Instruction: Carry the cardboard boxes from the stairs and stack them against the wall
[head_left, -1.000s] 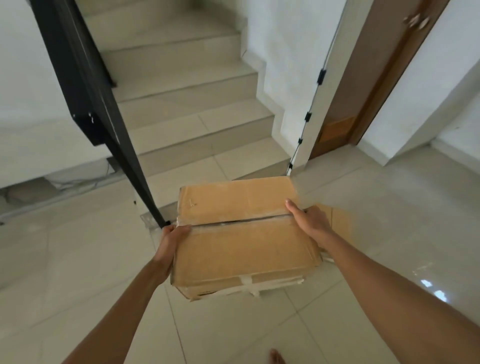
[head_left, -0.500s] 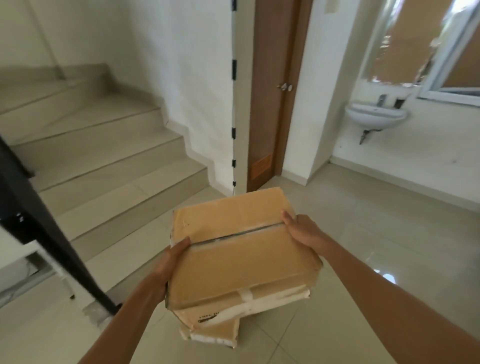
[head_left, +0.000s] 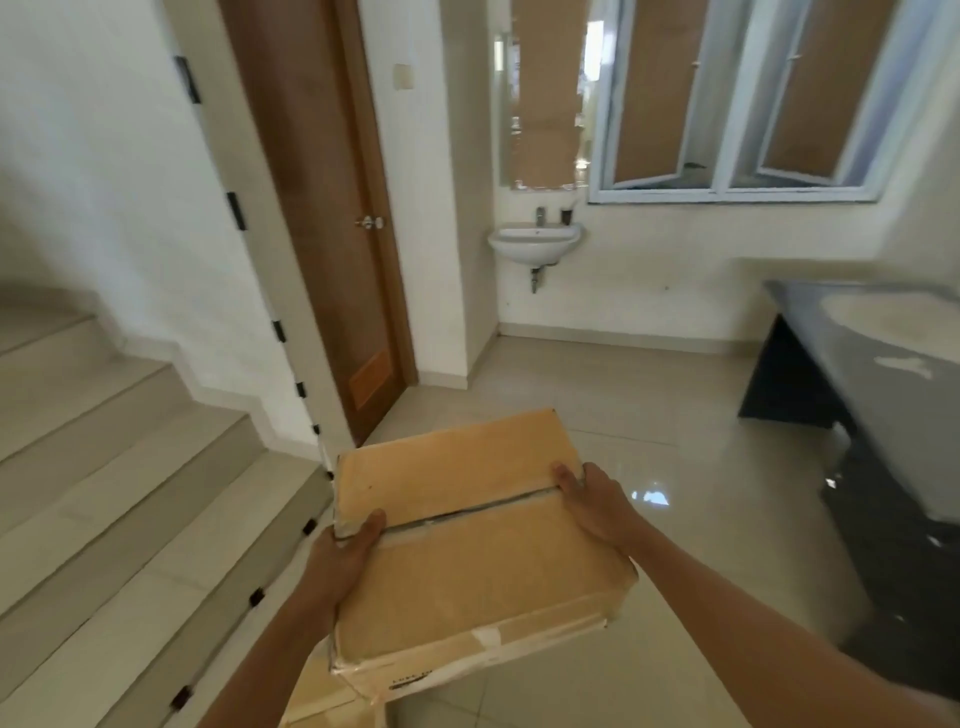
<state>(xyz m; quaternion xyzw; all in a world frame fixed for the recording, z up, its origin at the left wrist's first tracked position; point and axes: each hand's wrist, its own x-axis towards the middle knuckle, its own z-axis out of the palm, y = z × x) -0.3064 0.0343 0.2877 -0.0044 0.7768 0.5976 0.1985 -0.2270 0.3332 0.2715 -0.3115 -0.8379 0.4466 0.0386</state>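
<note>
The cardboard box (head_left: 467, 545) was made of matt brown card, with pale, slightly shiny tape (head_left: 483, 636) bound along its near edge. The floor tiles (head_left: 675, 519) were finished glossy and reflective. The door (head_left: 311, 208) was made of smooth brown wood, its knob (head_left: 370, 222) of bright metal. The basin (head_left: 535, 241) was glazed white, and the wall (head_left: 649, 280) was roughly plastered.

Seen over my remote feed, the inside of a house at the foot of a staircase: tiled stairs (head_left: 130, 467) rise at left beside a brown wooden door (head_left: 311, 208), a small white wash basin (head_left: 535, 241) hangs on the far wall (head_left: 649, 270) under a mirror (head_left: 545, 104), white-framed windows (head_left: 727, 192) (panes seemingly covered in brown board) stand ajar, and a dark desk (head_left: 810, 374) sits on glossy floor tiles (head_left: 675, 415).
</note>
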